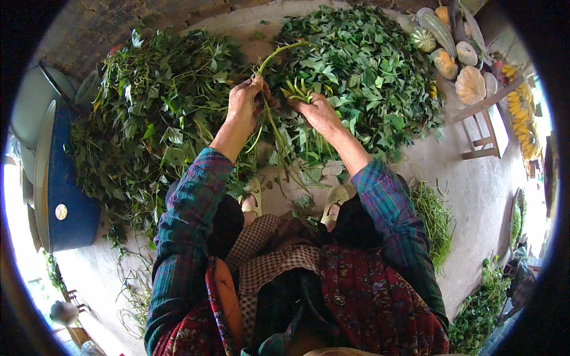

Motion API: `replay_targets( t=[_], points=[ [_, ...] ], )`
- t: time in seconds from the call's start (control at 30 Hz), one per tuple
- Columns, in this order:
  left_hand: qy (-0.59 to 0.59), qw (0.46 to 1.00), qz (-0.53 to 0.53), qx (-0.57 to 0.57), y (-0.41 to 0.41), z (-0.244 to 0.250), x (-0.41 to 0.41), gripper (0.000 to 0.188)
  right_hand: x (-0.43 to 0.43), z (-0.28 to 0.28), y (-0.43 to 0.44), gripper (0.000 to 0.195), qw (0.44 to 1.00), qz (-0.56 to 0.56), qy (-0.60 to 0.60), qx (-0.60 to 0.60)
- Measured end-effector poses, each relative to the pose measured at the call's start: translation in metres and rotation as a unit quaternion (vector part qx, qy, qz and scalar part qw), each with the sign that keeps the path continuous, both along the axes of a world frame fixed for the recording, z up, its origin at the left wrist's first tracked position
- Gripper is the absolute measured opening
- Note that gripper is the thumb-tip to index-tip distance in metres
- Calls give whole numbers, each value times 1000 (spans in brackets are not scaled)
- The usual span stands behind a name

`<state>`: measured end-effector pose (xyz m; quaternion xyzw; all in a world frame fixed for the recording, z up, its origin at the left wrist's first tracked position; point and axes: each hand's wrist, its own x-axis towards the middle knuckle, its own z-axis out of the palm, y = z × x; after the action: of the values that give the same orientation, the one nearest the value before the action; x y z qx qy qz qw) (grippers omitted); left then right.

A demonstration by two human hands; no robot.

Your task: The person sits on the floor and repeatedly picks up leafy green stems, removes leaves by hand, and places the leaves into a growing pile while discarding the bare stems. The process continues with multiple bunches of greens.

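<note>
Between the fingers of my left hand (pixel 244 100) is a long green vine stem (pixel 277 52); its upper end arches to the right and thinner strands trail down toward the floor. My right hand (pixel 317 111) grips a small bunch of short green stalks (pixel 299 90), their ends poking out above the thumb. Both hands are raised in front of two heaps of leafy vines. The tangled left heap (pixel 147 129) lies beyond my left arm. Past my right hand spreads the right heap (pixel 369 75), thick with broad green leaves. Some left fingertips are in shadow.
A blue tub (pixel 73 178) stands at the left. Pumpkins (pixel 470 84) and other squash sit at the far right, near a wooden stool (pixel 485 133) and yellow bananas (pixel 522 120). A pile of green stalks (pixel 431 222) lies beside my right knee. Another person (pixel 71 320) is at lower left.
</note>
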<state>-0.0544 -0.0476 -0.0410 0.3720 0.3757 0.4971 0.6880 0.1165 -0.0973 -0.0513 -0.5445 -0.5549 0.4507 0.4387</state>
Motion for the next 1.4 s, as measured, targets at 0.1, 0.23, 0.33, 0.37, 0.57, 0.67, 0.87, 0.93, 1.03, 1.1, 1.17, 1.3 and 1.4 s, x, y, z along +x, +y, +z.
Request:
replay_targets(
  t=[0.1, 0.23, 0.33, 0.37, 0.57, 0.67, 0.87, 0.93, 1.03, 1.1, 1.17, 1.3, 1.4],
  points=[
    [-11, 999, 33, -11, 2, -1, -1, 18, 5, -4, 1, 29, 998, 29, 48, 2],
    [-26, 998, 48, -33, -3, 2, -1, 20, -3, -12, -3, 27, 994, 101, -34, 32],
    [-13, 997, 31, -69, -10, 8, 2, 17, -16, 4, -12, 26, 977, 150, 34, -150],
    [-11, 996, 29, -82, -12, 11, 4, 16, -17, -6, -8, 26, 965, 162, 47, -199],
    [3, 997, -55, -51, -12, 8, 1, 12, -25, -22, -13, 24, 947, 152, 262, -110],
    [118, 990, -60, -56, -15, 15, 7, 20, -23, -18, -16, 25, 939, 126, 270, -170],
    [368, 908, -124, 160, 3, -22, 1, 37, -11, -47, 3, 21, 983, 19, -94, 156],
    [399, 900, -156, 79, -9, -1, 0, 39, -12, -31, -2, 21, 967, 3, -202, 156],
    [308, 937, -162, 6, -20, 14, 7, 38, -6, -26, -2, 22, 936, -19, -302, 180],
    [239, 946, -218, 15, -22, 12, 2, 34, -5, -23, -1, 22, 926, -39, -324, 191],
    [175, 957, -230, 19, -20, 5, -1, 34, -2, -11, -5, 25, 923, -33, -284, 256],
    [64, 985, -159, -2, -20, -5, 5, 28, 2, -2, -3, 29, 922, -29, -310, 233],
    [36, 989, -139, -26, -23, 1, 8, 25, 7, -7, 1, 29, 911, -53, -311, 267]
  ],
)
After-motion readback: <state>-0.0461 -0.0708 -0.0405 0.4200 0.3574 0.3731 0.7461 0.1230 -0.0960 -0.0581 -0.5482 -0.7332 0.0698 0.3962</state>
